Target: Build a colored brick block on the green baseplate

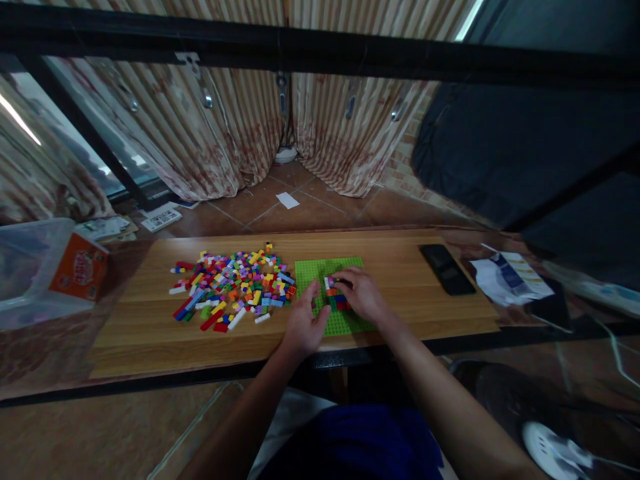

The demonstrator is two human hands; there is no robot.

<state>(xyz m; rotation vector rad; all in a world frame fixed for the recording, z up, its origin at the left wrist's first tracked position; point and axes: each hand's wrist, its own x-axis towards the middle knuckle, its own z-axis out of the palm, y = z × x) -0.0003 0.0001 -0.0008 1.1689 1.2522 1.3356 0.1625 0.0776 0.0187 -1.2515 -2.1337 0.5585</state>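
A wooden counter (410, 300) stretches crosswise; take the green plate (350, 325) on it as the clock's centre, twelve pointing away from the person. Nearest, one left hand (305, 323) comes in at eight o'clock, thumb and forefinger spread apart with nothing visible between them. One right hand (367, 293) reaches in at four, its fingers (350, 274) curled over the far end of the built bricks (342, 306); whether they grip one, I cannot tell. Those bricks sit on the plate between the hands, left of the right knuckles. The right fingers are nearer, at or almost touching them; the left thumb is just beside. The long axis seems to run from eleven to five, though partly hidden. The covered bricks cannot be counted.

At nine lies one loose brick pile (235, 287), dozens strong, too jumbled to count. One black phone (447, 269) lies towards three. Farther out, one clear bin (30, 267) stands at nine, one paper slip (287, 200) lies on the floor at eleven, and striped curtains (245, 133) hang around twelve.
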